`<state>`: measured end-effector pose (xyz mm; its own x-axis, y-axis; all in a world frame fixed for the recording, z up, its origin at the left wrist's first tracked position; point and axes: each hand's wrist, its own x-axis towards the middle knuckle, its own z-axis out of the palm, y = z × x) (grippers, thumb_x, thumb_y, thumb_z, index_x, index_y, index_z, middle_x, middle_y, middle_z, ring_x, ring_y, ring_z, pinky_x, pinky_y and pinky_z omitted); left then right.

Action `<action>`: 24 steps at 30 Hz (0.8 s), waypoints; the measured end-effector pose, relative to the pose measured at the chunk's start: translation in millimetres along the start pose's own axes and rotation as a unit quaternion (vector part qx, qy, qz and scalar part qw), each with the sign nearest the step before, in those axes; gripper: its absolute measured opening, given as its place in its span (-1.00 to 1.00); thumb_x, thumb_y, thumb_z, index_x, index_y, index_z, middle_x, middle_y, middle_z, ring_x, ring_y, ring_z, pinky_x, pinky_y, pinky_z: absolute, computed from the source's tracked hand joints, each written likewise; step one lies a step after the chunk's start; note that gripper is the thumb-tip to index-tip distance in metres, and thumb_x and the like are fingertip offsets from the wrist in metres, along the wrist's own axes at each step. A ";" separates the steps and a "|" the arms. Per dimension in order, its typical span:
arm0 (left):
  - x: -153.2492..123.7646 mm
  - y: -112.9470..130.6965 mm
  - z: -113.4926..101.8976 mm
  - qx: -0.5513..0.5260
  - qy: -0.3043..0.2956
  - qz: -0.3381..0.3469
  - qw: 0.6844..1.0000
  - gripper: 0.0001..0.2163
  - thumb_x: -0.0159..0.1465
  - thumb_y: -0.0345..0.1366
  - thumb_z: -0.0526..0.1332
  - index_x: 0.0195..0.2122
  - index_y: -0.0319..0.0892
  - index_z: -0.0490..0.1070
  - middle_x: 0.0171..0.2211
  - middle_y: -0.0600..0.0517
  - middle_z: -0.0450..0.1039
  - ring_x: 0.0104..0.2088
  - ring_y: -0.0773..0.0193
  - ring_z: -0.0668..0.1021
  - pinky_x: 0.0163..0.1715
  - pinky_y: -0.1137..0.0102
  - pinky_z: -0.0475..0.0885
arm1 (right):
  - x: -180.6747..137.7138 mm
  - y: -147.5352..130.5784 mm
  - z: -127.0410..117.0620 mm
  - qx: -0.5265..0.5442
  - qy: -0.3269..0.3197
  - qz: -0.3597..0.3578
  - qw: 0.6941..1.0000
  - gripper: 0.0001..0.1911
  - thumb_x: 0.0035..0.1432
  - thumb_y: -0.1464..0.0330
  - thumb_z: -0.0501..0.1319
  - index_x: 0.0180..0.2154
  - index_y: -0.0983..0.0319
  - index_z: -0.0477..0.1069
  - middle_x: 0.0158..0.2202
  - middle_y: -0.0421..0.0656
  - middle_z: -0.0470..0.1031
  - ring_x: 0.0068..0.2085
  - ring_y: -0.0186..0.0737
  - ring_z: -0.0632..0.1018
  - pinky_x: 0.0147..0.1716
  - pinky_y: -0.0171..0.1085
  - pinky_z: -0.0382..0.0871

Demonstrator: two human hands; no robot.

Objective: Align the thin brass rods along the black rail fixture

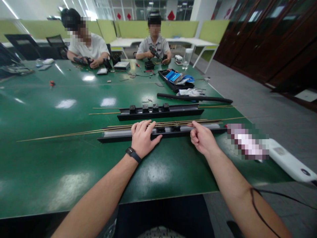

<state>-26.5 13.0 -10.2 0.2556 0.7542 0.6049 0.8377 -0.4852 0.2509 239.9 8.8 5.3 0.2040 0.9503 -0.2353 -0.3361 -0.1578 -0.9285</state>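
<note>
A long black channel (119, 135) with a pale inner lining lies across the table before me. Several thin brass-coloured rods (81, 134) run lengthwise over it, reaching past both its ends. My left hand (143, 137) lies over the channel and rods, fingers outstretched and thumb apart. To its right, my right hand (201, 135) has its fingers curled, with index finger and thumb pinched at the rods; the exact grip is partly hidden. Small black blocks (176, 127) sit inside the channel between my hands.
Behind lies a second black channel (160, 114) with several black blocks and rods. A black tube (195, 98), white gloves (190, 92) and a black tray (170, 82) are farther back. At right is a white device (288, 162). Two co-workers hold power drills (154, 52) across the table.
</note>
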 end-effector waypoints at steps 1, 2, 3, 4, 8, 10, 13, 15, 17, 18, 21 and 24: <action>0.1 0.0 0.0 0.001 0.002 0.001 1.000 -0.54 0.28 -0.01 0.31 0.16 -0.04 0.43 0.18 -0.12 0.48 0.19 -0.06 0.46 0.25 0.02 0.16 | 0.7 0.4 -0.8 0.001 0.005 -0.003 1.000 -0.70 0.19 0.13 0.36 -0.25 0.23 0.44 -0.71 -0.35 0.28 -0.78 -0.48 0.14 -0.83 -0.47 -0.08; 0.2 -0.1 0.1 0.001 0.004 0.002 1.000 -0.54 0.28 -0.01 0.31 0.16 -0.04 0.43 0.17 -0.12 0.48 0.18 -0.05 0.46 0.25 0.02 0.16 | 0.9 0.7 -1.2 0.000 0.006 -0.005 1.000 -0.70 0.20 0.14 0.36 -0.24 0.23 0.44 -0.71 -0.36 0.28 -0.78 -0.48 0.14 -0.83 -0.47 -0.08; 0.2 -0.2 0.2 0.002 0.007 0.003 1.000 -0.54 0.28 -0.01 0.32 0.16 -0.05 0.43 0.17 -0.12 0.48 0.18 -0.05 0.46 0.25 0.02 0.16 | 0.6 0.9 -1.2 -0.002 0.003 -0.005 1.000 -0.70 0.19 0.14 0.36 -0.24 0.23 0.45 -0.70 -0.36 0.28 -0.78 -0.48 0.14 -0.83 -0.47 -0.08; 0.2 -0.3 0.3 0.002 0.008 0.003 1.000 -0.54 0.28 -0.01 0.32 0.15 -0.05 0.43 0.16 -0.12 0.49 0.18 -0.05 0.46 0.25 0.02 0.16 | -0.2 1.0 -0.8 -0.006 -0.004 -0.003 1.000 -0.69 0.18 0.13 0.38 -0.24 0.23 0.45 -0.70 -0.35 0.29 -0.77 -0.48 0.15 -0.82 -0.47 -0.08; -0.1 -0.9 0.7 0.005 0.009 0.007 1.000 -0.53 0.28 -0.01 0.32 0.16 -0.06 0.43 0.16 -0.12 0.48 0.18 -0.04 0.46 0.25 0.03 0.16 | -3.6 1.1 2.1 -0.023 -0.026 0.002 0.999 -0.65 0.15 0.11 0.41 -0.24 0.25 0.47 -0.69 -0.33 0.31 -0.77 -0.49 0.15 -0.82 -0.47 -0.08; -0.3 -1.2 1.0 0.007 0.008 0.007 1.000 -0.53 0.28 0.00 0.32 0.16 -0.06 0.43 0.17 -0.11 0.48 0.18 -0.04 0.46 0.24 0.03 0.17 | -3.3 1.3 2.2 -0.021 -0.023 0.003 1.000 -0.65 0.16 0.11 0.39 -0.24 0.27 0.48 -0.70 -0.33 0.30 -0.77 -0.49 0.14 -0.82 -0.47 -0.10; -0.6 -1.7 1.8 0.005 0.005 0.006 1.000 -0.52 0.27 0.00 0.32 0.16 -0.06 0.43 0.17 -0.11 0.48 0.18 -0.04 0.46 0.24 0.03 0.17 | -0.9 2.1 0.4 -0.009 -0.009 0.002 1.000 -0.67 0.18 0.14 0.37 -0.24 0.29 0.49 -0.71 -0.33 0.29 -0.77 -0.48 0.13 -0.83 -0.46 -0.11; -0.7 -2.0 2.4 0.003 0.008 0.006 1.000 -0.52 0.27 -0.01 0.33 0.16 -0.05 0.43 0.17 -0.11 0.48 0.18 -0.04 0.46 0.24 0.03 0.17 | 0.3 2.5 -1.0 -0.003 -0.004 0.000 1.000 -0.70 0.18 0.16 0.36 -0.24 0.29 0.50 -0.71 -0.33 0.29 -0.77 -0.48 0.13 -0.83 -0.46 -0.10; -0.9 -2.2 2.8 0.000 0.012 0.007 1.000 -0.52 0.27 -0.01 0.33 0.16 -0.05 0.43 0.16 -0.11 0.48 0.18 -0.04 0.46 0.24 0.02 0.17 | 0.5 2.4 -1.6 -0.001 -0.006 -0.001 1.000 -0.72 0.18 0.18 0.36 -0.24 0.29 0.50 -0.71 -0.33 0.30 -0.77 -0.48 0.14 -0.83 -0.46 -0.10; -0.9 -2.1 2.9 -0.001 0.014 0.006 1.000 -0.52 0.26 -0.02 0.34 0.16 -0.05 0.43 0.16 -0.12 0.48 0.17 -0.05 0.46 0.24 0.02 0.17 | 0.3 2.3 -1.6 0.000 -0.006 -0.001 1.000 -0.72 0.18 0.19 0.36 -0.25 0.29 0.50 -0.70 -0.33 0.30 -0.77 -0.48 0.14 -0.83 -0.46 -0.09; -1.2 -1.9 2.9 -0.003 0.016 0.007 1.000 -0.52 0.26 -0.02 0.34 0.16 -0.05 0.43 0.16 -0.12 0.48 0.17 -0.05 0.47 0.24 0.02 0.17 | -0.8 1.5 -0.7 -0.002 -0.004 -0.001 1.000 -0.74 0.17 0.20 0.35 -0.25 0.29 0.51 -0.70 -0.32 0.31 -0.77 -0.48 0.14 -0.83 -0.46 -0.10; -1.0 -1.4 2.2 0.000 0.014 0.007 1.000 -0.53 0.26 -0.02 0.34 0.16 -0.06 0.43 0.16 -0.11 0.49 0.16 -0.04 0.47 0.24 0.03 0.17 | -1.1 0.9 0.4 -0.002 -0.004 -0.002 1.000 -0.75 0.17 0.21 0.35 -0.25 0.29 0.51 -0.71 -0.32 0.30 -0.77 -0.47 0.14 -0.83 -0.46 -0.10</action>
<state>-26.9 13.9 -12.8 0.2532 0.7345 0.6296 0.8343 -0.4952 0.2422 239.0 7.7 4.9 0.1983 0.9527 -0.2301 -0.3318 -0.1557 -0.9304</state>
